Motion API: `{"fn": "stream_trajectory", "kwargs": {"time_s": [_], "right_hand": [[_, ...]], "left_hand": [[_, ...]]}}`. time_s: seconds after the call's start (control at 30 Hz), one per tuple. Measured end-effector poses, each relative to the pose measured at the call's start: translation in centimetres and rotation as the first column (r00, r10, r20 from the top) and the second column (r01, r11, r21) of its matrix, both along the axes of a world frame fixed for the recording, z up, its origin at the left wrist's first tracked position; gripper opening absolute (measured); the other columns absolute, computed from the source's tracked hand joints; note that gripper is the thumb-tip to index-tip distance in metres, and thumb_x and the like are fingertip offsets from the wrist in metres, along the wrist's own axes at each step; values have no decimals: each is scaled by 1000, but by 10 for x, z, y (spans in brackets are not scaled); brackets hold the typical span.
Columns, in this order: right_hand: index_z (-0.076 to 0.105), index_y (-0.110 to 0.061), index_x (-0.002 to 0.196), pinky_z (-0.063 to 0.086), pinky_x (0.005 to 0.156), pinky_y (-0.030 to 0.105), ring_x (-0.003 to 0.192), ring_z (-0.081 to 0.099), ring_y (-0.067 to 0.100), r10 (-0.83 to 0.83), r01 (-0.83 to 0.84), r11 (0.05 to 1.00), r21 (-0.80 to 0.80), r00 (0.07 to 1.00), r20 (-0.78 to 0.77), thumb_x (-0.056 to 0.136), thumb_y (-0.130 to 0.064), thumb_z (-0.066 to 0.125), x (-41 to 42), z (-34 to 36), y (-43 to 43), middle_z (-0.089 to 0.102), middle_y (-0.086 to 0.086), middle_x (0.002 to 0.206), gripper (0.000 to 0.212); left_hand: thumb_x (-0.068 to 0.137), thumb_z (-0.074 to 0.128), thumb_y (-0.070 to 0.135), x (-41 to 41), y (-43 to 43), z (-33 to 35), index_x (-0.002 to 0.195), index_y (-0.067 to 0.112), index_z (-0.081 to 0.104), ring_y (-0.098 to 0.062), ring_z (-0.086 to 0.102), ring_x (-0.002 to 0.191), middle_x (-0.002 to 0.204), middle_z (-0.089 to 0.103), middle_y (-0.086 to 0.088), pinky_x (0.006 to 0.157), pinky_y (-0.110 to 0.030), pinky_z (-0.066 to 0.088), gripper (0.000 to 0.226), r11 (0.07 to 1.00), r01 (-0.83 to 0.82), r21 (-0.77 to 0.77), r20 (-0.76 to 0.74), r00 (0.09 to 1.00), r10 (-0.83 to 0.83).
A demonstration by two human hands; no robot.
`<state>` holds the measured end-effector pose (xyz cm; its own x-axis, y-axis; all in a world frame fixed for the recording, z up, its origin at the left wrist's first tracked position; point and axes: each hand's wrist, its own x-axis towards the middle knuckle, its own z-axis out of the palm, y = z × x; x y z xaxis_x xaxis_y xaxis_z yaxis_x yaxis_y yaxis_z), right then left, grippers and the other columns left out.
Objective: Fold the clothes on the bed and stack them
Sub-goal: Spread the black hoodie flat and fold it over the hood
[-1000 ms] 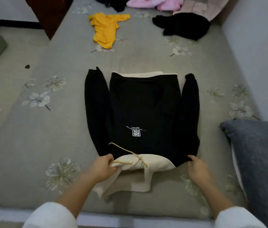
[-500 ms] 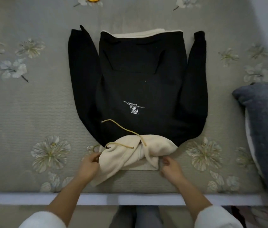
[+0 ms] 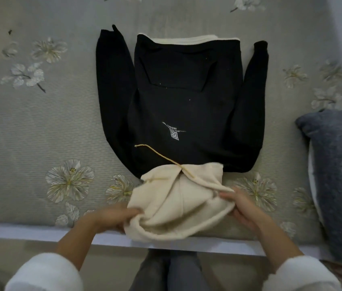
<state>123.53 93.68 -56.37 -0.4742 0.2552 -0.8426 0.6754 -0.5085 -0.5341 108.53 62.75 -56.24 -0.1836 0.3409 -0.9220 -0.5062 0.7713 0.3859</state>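
Observation:
A black hoodie (image 3: 187,97) lies flat on the bed, front up, both sleeves straight along its sides, a small white logo mid-chest. Its cream hood (image 3: 178,198) points toward me and is bunched at the bed's near edge, with a tan drawstring (image 3: 155,153) trailing over the black cloth. My left hand (image 3: 111,215) grips the hood's left edge. My right hand (image 3: 241,206) pinches the hood's right edge, thumb on top of the fabric.
The grey bedspread (image 3: 40,133) has a pale flower print. A grey-blue pillow (image 3: 338,175) lies at the right. The bed's white front edge (image 3: 40,234) runs just below my hands. A wall rises at the upper right.
The view tipped down, so the yellow and black clothes at the far end left the frame. Both hands moved onto the hood's two sides and pulled it wider toward the bed edge.

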Motion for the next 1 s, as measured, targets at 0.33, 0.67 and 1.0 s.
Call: {"fn": "stream_trajectory", "kwargs": {"time_s": [0.33, 0.67, 1.0], "right_hand": [[63, 5, 113, 51, 66, 34, 80, 61, 28, 264, -247, 963, -108, 945, 191, 84, -8, 63, -14, 39, 36, 66, 20, 94, 31], [58, -11, 95, 57, 78, 40, 86, 69, 28, -205, 240, 892, 384, 970, -131, 90, -11, 55, -122, 34, 57, 69, 17, 93, 5], [-20, -16, 147, -11, 115, 40, 146, -17, 21, 694, -616, -445, 650, 222, 685, 96, -25, 39, -92, -61, 29, -22, -1, 156, 79]], "left_hand": [[92, 54, 27, -25, 45, 28, 80, 7, 56, -16, 51, 39, 54, 54, -8, 45, -25, 51, 24, 970, -238, -50, 268, 932, 243], [93, 53, 30, -111, 109, 24, 123, 23, 56, -18, 62, 107, 119, 62, 1, 80, -30, 51, 31, 584, -712, 390, -209, 550, 809], [73, 69, 8, -61, 104, -66, 151, 16, 20, -39, 9, 143, 158, 6, -11, 109, -58, 24, 93, 566, 568, -598, -758, -170, -630]]}}
